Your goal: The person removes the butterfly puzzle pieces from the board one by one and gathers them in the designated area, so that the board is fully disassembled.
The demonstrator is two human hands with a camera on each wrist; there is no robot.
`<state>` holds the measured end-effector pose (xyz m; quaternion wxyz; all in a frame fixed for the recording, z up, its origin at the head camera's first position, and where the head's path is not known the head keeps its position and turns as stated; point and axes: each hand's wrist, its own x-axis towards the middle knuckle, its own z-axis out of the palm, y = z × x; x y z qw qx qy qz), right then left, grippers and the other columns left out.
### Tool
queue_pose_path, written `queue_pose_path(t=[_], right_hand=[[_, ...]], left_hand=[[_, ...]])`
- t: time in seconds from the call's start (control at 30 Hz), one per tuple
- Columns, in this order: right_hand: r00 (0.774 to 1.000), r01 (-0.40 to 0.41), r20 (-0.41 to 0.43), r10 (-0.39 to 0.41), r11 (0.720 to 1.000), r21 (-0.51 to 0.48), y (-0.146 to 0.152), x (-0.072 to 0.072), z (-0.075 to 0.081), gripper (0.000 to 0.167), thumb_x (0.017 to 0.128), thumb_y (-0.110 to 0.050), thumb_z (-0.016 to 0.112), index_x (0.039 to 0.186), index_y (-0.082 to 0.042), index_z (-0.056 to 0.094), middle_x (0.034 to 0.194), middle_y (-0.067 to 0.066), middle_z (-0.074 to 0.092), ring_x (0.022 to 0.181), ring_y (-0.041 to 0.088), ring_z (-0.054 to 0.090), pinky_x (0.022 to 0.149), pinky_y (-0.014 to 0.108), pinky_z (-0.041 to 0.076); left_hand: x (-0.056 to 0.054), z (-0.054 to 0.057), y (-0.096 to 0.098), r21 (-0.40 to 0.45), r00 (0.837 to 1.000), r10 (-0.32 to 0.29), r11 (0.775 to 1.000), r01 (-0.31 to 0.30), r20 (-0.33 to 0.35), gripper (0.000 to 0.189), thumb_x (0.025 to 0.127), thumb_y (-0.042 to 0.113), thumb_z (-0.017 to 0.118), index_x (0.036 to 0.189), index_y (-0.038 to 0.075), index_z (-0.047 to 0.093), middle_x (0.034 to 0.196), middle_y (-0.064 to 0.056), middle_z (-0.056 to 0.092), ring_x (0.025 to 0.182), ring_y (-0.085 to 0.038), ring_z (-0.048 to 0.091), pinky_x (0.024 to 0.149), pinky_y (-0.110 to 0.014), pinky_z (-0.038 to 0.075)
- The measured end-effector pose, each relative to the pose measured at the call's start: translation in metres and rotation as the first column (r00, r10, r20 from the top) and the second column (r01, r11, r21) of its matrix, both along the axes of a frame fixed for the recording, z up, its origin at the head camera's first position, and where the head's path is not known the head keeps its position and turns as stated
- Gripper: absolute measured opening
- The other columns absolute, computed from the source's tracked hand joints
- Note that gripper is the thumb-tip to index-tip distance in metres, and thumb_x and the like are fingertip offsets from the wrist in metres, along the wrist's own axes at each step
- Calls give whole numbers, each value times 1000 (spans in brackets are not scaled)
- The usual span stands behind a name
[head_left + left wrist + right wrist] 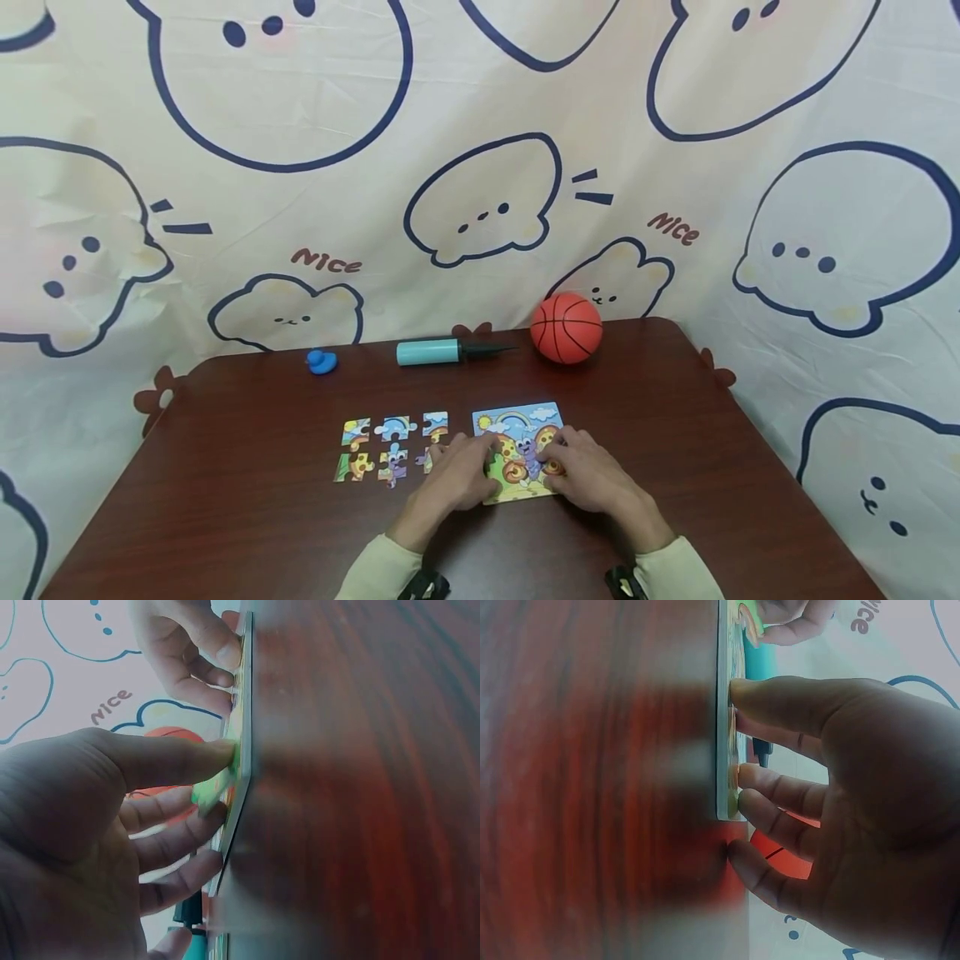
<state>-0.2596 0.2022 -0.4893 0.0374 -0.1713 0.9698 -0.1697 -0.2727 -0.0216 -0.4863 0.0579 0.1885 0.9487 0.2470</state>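
A puzzle board [528, 493] with a rainbow and butterfly picture lies on the table between the hands. At its left side, my left hand [462, 468] pinches a green puzzle piece [214, 793] between thumb and fingers. The piece stands tilted up from the board's surface. My right hand [592, 473] rests on the right part of the board, its thumb and fingertips [748, 777] spread and touching the picture. Its little finger reaches past the board's edge to the tabletop. To the left lie several loose pieces in two rows, including a rainbow piece [395, 427]; the left hand partly covers one.
Along the back of the brown table [247, 517] sit a blue toy duck [322, 362], a light-blue hand pump [429, 352] with a black nozzle and a red basketball [566, 328]. A printed cloth [480, 108] hangs behind.
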Motion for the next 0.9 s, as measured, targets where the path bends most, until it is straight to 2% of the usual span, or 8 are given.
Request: queue_pose_path(t=[0.2,0.33,0.6,0.9], right_hand=[[1000,21,5,-21,1000,4,-1,1,0,24,84,-28,74,107,-24,72,102,-5,52,94,15,45,75,35,41],[1000,10,-7,-10,1000,-3,0,1,-1,23,84,-27,73,107,-23,71,102,-4,52,94,16,45,75,36,41],[1000,26,-4,-26,1000,-8,0,1,-1,24,84,-27,73,107,-23,71,103,-4,52,95,16,45,75,37,41],[999,45,0,-45,999,2,-1,2,-3,24,83,-29,74,106,-25,71,104,-5,52,95,15,45,76,36,41]], left_hand=[[-1,1,-6,68,999,-42,997,43,-14,24,85,16,65,109,20,61,76,14,55,81,-10,50,74,-42,26],[0,3,-9,105,998,-53,993,57,-39,17,90,15,61,106,19,60,74,15,58,75,-6,51,73,-39,29],[7,7,-22,145,994,-39,988,54,-102,17,90,15,59,107,19,60,75,14,56,68,-4,47,75,-36,36],[17,10,-44,139,993,-6,990,22,-114,16,89,14,60,104,19,60,75,15,55,67,-4,45,65,-27,35]])
